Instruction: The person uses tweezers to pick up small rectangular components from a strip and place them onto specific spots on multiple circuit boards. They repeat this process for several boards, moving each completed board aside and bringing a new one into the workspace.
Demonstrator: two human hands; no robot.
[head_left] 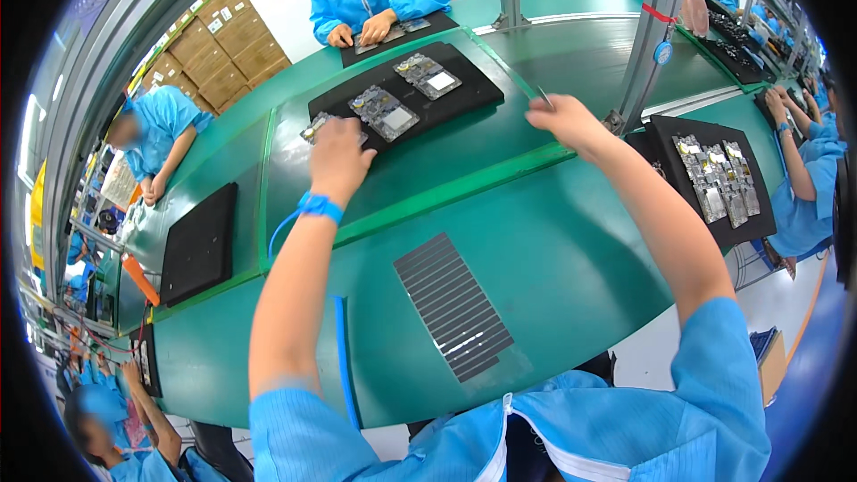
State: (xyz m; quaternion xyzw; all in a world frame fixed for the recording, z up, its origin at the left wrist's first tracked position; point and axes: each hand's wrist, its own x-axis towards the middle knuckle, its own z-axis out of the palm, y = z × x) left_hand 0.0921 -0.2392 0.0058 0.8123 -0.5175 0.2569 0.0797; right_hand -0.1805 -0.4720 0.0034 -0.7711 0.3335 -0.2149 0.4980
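My left hand (339,161), with a blue band at its wrist, is closed on the near edge of a grey circuit board (314,129) and partly hides it. This board lies at the left end of a black foam pad (478,80). Two more boards rest on the pad: a middle circuit board (379,112) and a right circuit board (427,76), both with silvery patches. Right of the pad, above the green belt, my right hand (567,120) pinches a thin pointed metal tool (544,95); its full shape is hidden by the fingers.
A sheet of dark strips (453,308) lies on the green bench before me, a blue strip (345,361) to its left. Another black pad (201,245) sits left; a board-laden pad (665,138) sits right. A metal post (653,27) rises right. A co-worker's hands (361,31) work opposite.
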